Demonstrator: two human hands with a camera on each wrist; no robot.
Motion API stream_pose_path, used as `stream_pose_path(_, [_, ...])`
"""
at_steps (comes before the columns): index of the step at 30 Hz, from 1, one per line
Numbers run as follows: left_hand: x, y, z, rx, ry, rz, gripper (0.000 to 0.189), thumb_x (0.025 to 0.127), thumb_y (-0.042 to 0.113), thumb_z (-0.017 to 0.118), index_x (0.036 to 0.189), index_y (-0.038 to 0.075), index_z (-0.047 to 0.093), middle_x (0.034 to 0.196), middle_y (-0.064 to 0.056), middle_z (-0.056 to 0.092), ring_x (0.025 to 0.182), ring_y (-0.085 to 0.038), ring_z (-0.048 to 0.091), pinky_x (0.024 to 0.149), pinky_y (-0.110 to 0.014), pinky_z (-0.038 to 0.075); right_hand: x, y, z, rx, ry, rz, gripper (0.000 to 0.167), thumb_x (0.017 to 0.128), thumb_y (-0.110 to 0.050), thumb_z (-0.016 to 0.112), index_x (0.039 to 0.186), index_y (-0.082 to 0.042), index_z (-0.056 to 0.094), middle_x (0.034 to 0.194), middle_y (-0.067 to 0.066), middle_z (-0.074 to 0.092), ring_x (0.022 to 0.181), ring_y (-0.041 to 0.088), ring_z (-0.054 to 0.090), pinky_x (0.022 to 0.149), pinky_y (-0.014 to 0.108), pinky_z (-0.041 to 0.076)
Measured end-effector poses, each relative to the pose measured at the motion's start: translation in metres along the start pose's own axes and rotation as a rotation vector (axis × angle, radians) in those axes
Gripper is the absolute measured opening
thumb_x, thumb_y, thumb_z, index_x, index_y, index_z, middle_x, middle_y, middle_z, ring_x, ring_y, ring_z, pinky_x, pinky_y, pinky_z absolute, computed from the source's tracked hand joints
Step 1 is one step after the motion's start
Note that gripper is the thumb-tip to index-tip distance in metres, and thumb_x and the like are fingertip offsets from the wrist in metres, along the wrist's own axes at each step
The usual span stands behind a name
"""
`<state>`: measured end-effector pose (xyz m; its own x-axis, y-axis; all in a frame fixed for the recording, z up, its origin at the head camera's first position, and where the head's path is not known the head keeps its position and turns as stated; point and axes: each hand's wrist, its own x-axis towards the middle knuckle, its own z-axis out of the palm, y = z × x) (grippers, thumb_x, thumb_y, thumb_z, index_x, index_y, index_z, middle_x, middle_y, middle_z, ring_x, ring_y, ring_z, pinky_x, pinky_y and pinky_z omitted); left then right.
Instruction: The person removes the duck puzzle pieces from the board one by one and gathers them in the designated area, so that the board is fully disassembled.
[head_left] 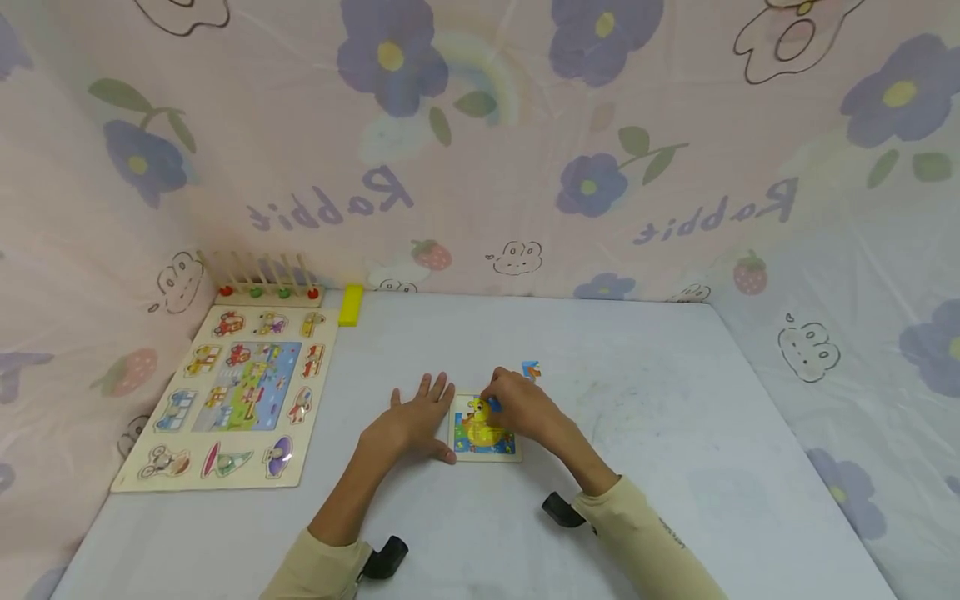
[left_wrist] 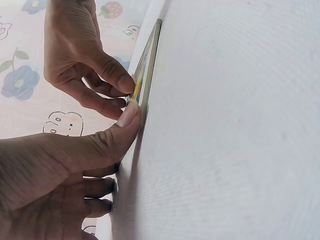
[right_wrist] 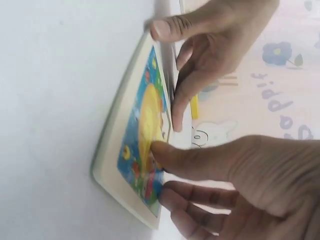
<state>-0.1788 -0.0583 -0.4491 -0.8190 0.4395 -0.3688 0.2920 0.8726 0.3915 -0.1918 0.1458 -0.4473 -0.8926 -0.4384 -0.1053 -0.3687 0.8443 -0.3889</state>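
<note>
A small wooden jigsaw puzzle point(head_left: 487, 457) with a yellow cartoon figure on blue lies flat on the table. My left hand point(head_left: 405, 427) is spread along its left side; the thumb touches the near left corner and the fingers lie beside the edge. Over the upper right of the picture, my right hand point(head_left: 522, 406) pinches a puzzle piece with blue on it, mostly hidden by the fingers. In the right wrist view the right thumb point(right_wrist: 187, 161) rests on the yellow part of the puzzle point(right_wrist: 131, 145). One loose puzzle piece point(head_left: 531, 370) lies just beyond the right hand.
At the left lies a large wooden knob puzzle board point(head_left: 180, 462) with vehicle pictures. Behind it stands a rack of wooden pegs point(head_left: 270, 293) with red and green beads, next to a yellow block point(head_left: 350, 305). A printed curtain point(head_left: 480, 183) surrounds the white table point(head_left: 637, 400).
</note>
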Motion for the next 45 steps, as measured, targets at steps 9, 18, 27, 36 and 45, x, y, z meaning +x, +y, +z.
stream_pose_path(9, [-0.002,-0.001,-0.001,0.0,-0.006,0.003,0.109,0.082,0.038,0.089,0.165,0.004,0.028,0.177,-0.016,0.014,0.165,-0.038,0.01,0.125,-0.075,0.016,-0.002,-0.004,0.004,-0.025,0.05,-0.005,0.029,0.085,-0.003,0.085,0.113,0.001,0.08,0.103,0.011,0.068,0.091,0.022,0.063,0.085,0.039,0.058])
stream_pose_path(18, [0.0,0.001,0.001,-0.003,-0.011,0.014,0.109,0.081,0.039,0.09,0.165,0.005,0.028,0.177,-0.016,0.014,0.165,-0.038,0.01,0.126,-0.075,0.015,-0.004,-0.018,0.01,-0.218,0.077,0.013,0.012,0.084,0.0,0.084,0.095,0.0,0.081,0.1,0.011,0.069,0.079,0.02,0.06,0.08,0.035,0.06])
stream_pose_path(27, [0.001,0.001,0.001,0.002,-0.006,0.014,0.109,0.082,0.039,0.089,0.165,0.006,0.027,0.177,-0.015,0.013,0.166,-0.037,0.01,0.126,-0.073,0.015,-0.003,-0.007,0.012,-0.098,0.166,-0.051,0.017,0.08,0.011,0.079,0.093,0.001,0.073,0.084,0.005,0.057,0.072,0.017,0.046,0.07,0.03,0.044])
stream_pose_path(36, [0.003,-0.001,0.001,-0.002,-0.006,-0.001,0.109,0.081,0.038,0.09,0.165,0.006,0.027,0.177,-0.014,0.013,0.166,-0.037,0.01,0.127,-0.073,0.014,0.001,0.0,0.015,-0.059,0.164,-0.042,0.032,0.074,0.009,0.087,0.098,0.0,0.068,0.089,0.007,0.055,0.079,0.022,0.05,0.074,0.038,0.043])
stream_pose_path(45, [0.003,-0.001,0.001,0.006,0.003,-0.008,0.109,0.08,0.04,0.09,0.165,0.006,0.029,0.177,-0.014,0.014,0.165,-0.037,0.011,0.126,-0.074,0.016,0.001,0.001,0.016,-0.031,0.187,-0.046,0.042,0.072,0.008,0.09,0.102,-0.002,0.062,0.093,0.009,0.053,0.084,0.024,0.048,0.075,0.041,0.046])
